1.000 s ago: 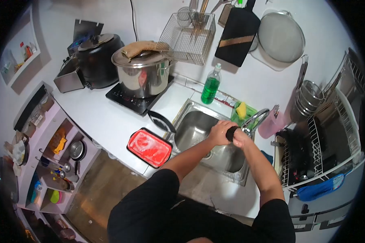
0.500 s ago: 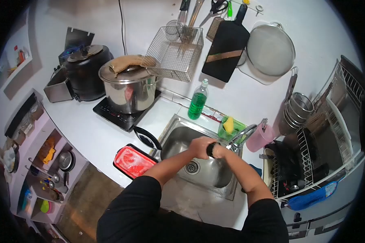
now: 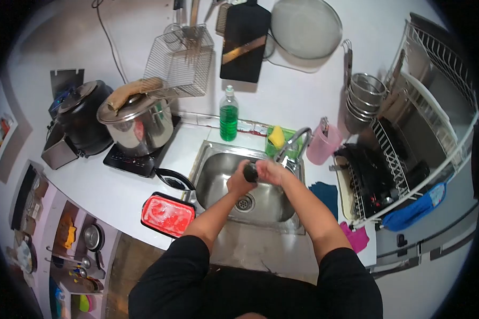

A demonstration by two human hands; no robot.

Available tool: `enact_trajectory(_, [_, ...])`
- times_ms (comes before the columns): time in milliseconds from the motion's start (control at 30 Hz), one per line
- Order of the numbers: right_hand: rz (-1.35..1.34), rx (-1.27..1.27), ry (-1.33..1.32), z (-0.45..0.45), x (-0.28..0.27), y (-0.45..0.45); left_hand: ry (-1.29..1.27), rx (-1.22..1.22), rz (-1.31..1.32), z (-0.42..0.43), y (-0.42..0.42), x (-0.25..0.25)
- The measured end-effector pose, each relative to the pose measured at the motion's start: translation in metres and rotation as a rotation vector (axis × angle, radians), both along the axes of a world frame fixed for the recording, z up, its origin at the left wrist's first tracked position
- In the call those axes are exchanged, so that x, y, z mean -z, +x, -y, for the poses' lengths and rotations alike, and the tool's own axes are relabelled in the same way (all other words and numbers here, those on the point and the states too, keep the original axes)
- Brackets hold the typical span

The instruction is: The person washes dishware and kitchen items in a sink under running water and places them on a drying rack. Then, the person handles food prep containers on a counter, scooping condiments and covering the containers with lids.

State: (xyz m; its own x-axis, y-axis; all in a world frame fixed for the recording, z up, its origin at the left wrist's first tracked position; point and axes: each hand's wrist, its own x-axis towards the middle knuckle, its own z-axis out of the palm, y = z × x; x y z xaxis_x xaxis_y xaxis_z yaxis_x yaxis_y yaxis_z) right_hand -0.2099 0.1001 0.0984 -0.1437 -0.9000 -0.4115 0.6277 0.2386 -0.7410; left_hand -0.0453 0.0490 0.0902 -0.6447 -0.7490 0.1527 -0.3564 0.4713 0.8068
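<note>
Over the steel sink (image 3: 203,186), my left hand (image 3: 239,182) is closed around a small dark rounded object (image 3: 250,172). My right hand (image 3: 271,171) is just to the right of this object, below the curved faucet (image 3: 295,142). Its fingers are blurred, and I cannot tell whether they touch the object or how far they are bent. The sink drain (image 3: 245,202) shows below the hands. To the left of the sink lies a red tray (image 3: 167,215) with whitish suds on it.
Behind the sink stand a green soap bottle (image 3: 229,118), a yellow sponge (image 3: 276,137) and a pink pitcher (image 3: 323,142). A lidded steel pot (image 3: 138,127) sits on a black cooktop (image 3: 130,162) at left. A white dish rack (image 3: 391,154) is at right.
The view has shifted, so the wall items sit further left. My hands have moved slightly apart, and the dark object now shows in my left hand, with my right hand beside it.
</note>
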Motion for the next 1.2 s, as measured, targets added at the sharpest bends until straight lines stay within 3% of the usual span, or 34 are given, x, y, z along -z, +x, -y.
enact_trajectory(67, [-0.186, -0.087, 0.033, -0.014, -0.051, 0.023, 0.042, -0.051, -0.111, 0.001, -0.018, 0.042])
enact_trajectory(100, [-0.379, -0.192, 0.056, -0.017, -0.062, 0.029, 0.671, 0.041, -0.259, -0.002, -0.027, 0.044])
enact_trajectory(133, [-0.373, -0.178, 0.056, -0.018, -0.06, 0.031, 1.302, 0.128, -0.391, -0.003, -0.033, 0.048])
enact_trajectory(167, [-0.434, -0.116, 0.045, -0.015, -0.057, 0.031, 1.489, 0.364, -0.405, -0.008, -0.027, 0.033])
enact_trajectory(200, [-0.498, -0.056, 0.033, -0.011, -0.049, 0.026, 1.485, 0.372, -0.396, -0.012, -0.028, 0.027])
enact_trajectory(267, [-0.578, 0.093, -0.048, -0.019, -0.051, 0.023, 1.667, 0.241, -0.792, -0.02, -0.032, 0.017])
enact_trajectory(300, [-0.598, -0.141, -0.019, -0.031, -0.073, 0.034, 1.662, 0.251, -0.791, -0.019, -0.034, 0.018])
enact_trajectory(333, [-0.614, -0.376, 0.011, -0.038, -0.086, 0.041, 1.643, 0.412, -0.825, -0.018, -0.035, 0.021])
enact_trajectory(367, [-0.646, -0.284, -0.022, -0.036, -0.077, 0.039, 1.621, 0.571, -0.855, -0.019, -0.034, 0.024])
enact_trajectory(400, [-0.648, -0.281, -0.023, -0.032, -0.066, 0.03, 1.62, 0.574, -0.854, -0.026, -0.033, 0.026])
enact_trajectory(467, [-0.821, 0.013, -0.041, -0.027, -0.043, 0.011, 0.837, 0.39, -0.662, -0.042, -0.03, 0.03])
enact_trajectory(500, [-0.999, -0.245, 0.192, -0.037, -0.067, 0.021, 0.814, 0.439, -0.645, -0.039, -0.033, 0.034])
enact_trajectory(633, [-0.939, -0.152, 0.108, -0.051, -0.072, 0.023, 0.655, 0.502, -0.756, -0.036, -0.035, 0.039])
enact_trajectory(700, [-1.339, -0.119, 0.058, -0.065, -0.07, 0.021, 0.853, 0.416, -0.779, -0.032, -0.031, 0.043])
enact_trajectory(733, [-1.539, -0.093, 0.038, -0.074, -0.069, 0.019, 1.077, 0.376, -0.758, -0.031, -0.033, 0.045])
enact_trajectory(800, [-1.599, -0.189, -0.176, -0.086, -0.046, 0.018, 1.421, 0.334, -0.844, -0.046, -0.029, 0.014])
enact_trajectory(867, [-1.632, -0.046, -0.252, -0.098, -0.041, 0.032, 1.608, 0.407, -0.896, -0.059, -0.031, 0.015])
enact_trajectory(933, [-1.671, -0.003, -0.126, -0.114, -0.06, 0.043, 1.572, 0.37, -0.86, -0.075, -0.038, 0.03])
enact_trajectory(1000, [-1.757, -0.06, -0.065, -0.132, -0.084, 0.031, 1.801, 0.642, -0.602, -0.076, -0.033, 0.04])
enact_trajectory(1033, [-1.843, -0.151, -0.032, -0.138, -0.098, 0.024, 1.835, 0.51, -0.433, -0.072, -0.036, 0.041])
enact_trajectory(1100, [-1.991, -0.006, 0.035, -0.164, -0.145, 0.013, 1.308, 0.367, 0.146, -0.053, -0.042, 0.074])
enact_trajectory(1133, [-2.113, 0.151, 0.038, -0.181, -0.177, 0.013, 0.641, 0.556, 0.365, -0.014, -0.062, 0.173])
enact_trajectory(1167, [-2.196, 0.286, 0.207, -0.2, -0.215, 0.021, 0.643, 0.573, 0.366, -0.005, -0.052, 0.161])
enact_trajectory(1200, [-2.271, 0.459, 0.28, -0.217, -0.243, 0.02, 0.06, 0.649, 0.796, -0.001, -0.032, 0.13])
